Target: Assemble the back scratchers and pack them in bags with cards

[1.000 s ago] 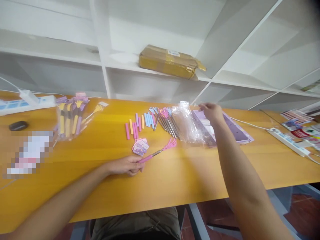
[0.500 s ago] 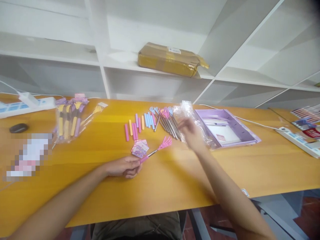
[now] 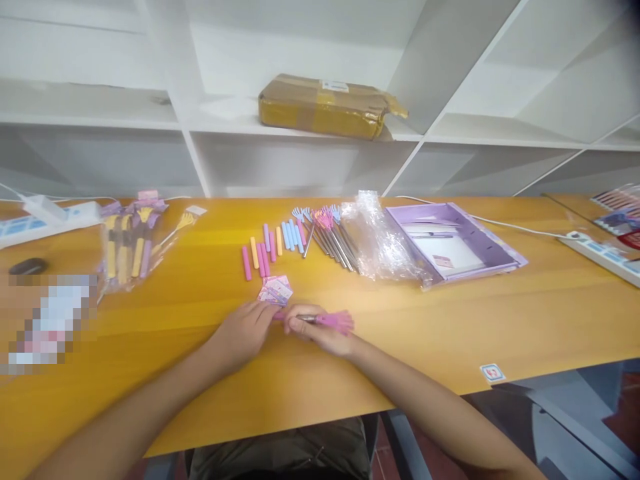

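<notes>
A pink back scratcher (image 3: 336, 322) with a hand-shaped head and a metal rod lies across both my hands, its head to the right. My left hand (image 3: 249, 328) is closed around its pink handle end. My right hand (image 3: 316, 330) grips it at the rod, close beside the left. Just behind the hands sit small printed cards (image 3: 276, 290) in a loose stack. Beyond them lie several coloured handle tubes (image 3: 262, 259) in pink, yellow, purple and blue. To their right, metal rods with pink and blue hand heads (image 3: 333, 233) form a pile.
Clear plastic bags (image 3: 383, 240) lie beside a purple tray (image 3: 500, 261) holding papers and a pen. Bagged back scratchers (image 3: 127, 247) are at left, near a power strip (image 3: 75, 218) and a black object (image 3: 29, 267). A taped box (image 3: 320, 110) rests on the shelf behind.
My right hand has come from the plastic bags to the back scratcher and now grips its rod. The back scratcher has turned from slanted to nearly level, still in my left hand.
</notes>
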Available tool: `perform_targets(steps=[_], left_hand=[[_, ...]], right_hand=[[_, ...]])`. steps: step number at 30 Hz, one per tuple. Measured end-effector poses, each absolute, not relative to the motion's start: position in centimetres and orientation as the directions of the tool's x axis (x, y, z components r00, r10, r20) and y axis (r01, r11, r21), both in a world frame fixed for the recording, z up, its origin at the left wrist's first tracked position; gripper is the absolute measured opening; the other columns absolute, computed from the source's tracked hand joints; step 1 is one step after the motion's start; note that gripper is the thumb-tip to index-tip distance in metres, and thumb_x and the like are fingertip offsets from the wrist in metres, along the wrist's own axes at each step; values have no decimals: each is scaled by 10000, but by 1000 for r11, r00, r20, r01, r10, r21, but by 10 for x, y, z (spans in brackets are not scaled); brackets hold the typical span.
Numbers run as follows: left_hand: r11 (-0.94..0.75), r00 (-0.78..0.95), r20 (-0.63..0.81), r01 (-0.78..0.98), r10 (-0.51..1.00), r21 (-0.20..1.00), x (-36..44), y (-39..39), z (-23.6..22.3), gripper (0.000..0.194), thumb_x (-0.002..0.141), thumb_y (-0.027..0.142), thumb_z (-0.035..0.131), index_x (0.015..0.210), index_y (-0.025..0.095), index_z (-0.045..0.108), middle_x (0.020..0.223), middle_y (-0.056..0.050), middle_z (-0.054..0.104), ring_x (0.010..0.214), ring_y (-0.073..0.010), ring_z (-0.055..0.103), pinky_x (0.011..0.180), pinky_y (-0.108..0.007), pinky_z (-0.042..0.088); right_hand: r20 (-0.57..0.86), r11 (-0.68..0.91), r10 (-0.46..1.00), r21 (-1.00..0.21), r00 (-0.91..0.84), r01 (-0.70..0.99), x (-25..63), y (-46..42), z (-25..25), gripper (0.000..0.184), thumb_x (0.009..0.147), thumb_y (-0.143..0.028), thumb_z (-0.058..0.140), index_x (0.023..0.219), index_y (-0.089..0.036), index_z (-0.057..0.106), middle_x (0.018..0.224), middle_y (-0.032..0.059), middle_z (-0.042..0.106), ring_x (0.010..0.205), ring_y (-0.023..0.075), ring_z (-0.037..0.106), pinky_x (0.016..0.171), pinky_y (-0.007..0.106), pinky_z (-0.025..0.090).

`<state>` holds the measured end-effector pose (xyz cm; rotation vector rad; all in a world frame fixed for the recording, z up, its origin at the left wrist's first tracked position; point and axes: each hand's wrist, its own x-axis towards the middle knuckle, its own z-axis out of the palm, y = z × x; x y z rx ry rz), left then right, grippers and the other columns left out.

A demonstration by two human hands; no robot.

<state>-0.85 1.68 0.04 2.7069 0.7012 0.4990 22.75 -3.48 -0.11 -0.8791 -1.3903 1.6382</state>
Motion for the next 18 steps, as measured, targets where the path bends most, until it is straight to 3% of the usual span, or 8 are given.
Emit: perform_targets(steps=[3, 7, 9, 12, 18], left_hand=[[-913, 834, 372, 373, 407, 162, -6, 16, 5, 220, 963, 37, 450, 976, 184, 612, 909, -90, 687, 850, -253, 628, 791, -383, 514], [-921, 813, 436, 369, 386, 126, -2, 12, 15, 101, 956, 142, 547, 881, 209, 555, 807, -50, 623, 754, -227, 576, 684, -355, 468], [-910, 794, 462, 406, 395, 81, -1, 10, 16, 141, 971, 154, 546, 845, 216, 534, 779, -43, 608, 727, -221, 570, 656, -354, 446], [-894, 777, 489, 447, 398, 17, 0, 9, 12, 226, 1023, 164, 517, 804, 220, 520, 735, -34, 598, 681, -209, 573, 626, -348, 421], [-959, 823, 528, 280, 210, -55, -6, 24, 10, 433, 1162, 332, 395, 762, 221, 520, 622, -4, 578, 547, -174, 537, 536, -353, 333]], right_hand=[[50, 35, 874, -999, -483, -39, 221, -43, 7, 457, 998, -624, 701, 865, -197, 613, 802, -22, 551, 731, 126, 475, 698, 272, 399], [134, 158, 931, -987, -340, 43, 212, -49, 10, 334, 1072, -546, 606, 1047, -222, 528, 860, -28, 548, 742, 126, 464, 686, 259, 377], [156, 196, 955, -970, -254, 142, 211, -49, 8, 354, 1064, -504, 630, 917, -232, 456, 768, -58, 437, 667, 110, 374, 628, 256, 304], [168, 250, 935, -937, -313, 245, 210, -48, 5, 501, 1106, -479, 541, 719, -230, 344, 674, -53, 332, 610, 106, 328, 590, 287, 249], [425, 519, 840, -810, -337, 273, 202, -52, 3, 468, 1135, -363, 432, 696, -238, 330, 624, -43, 342, 527, 104, 334, 553, 303, 255]])
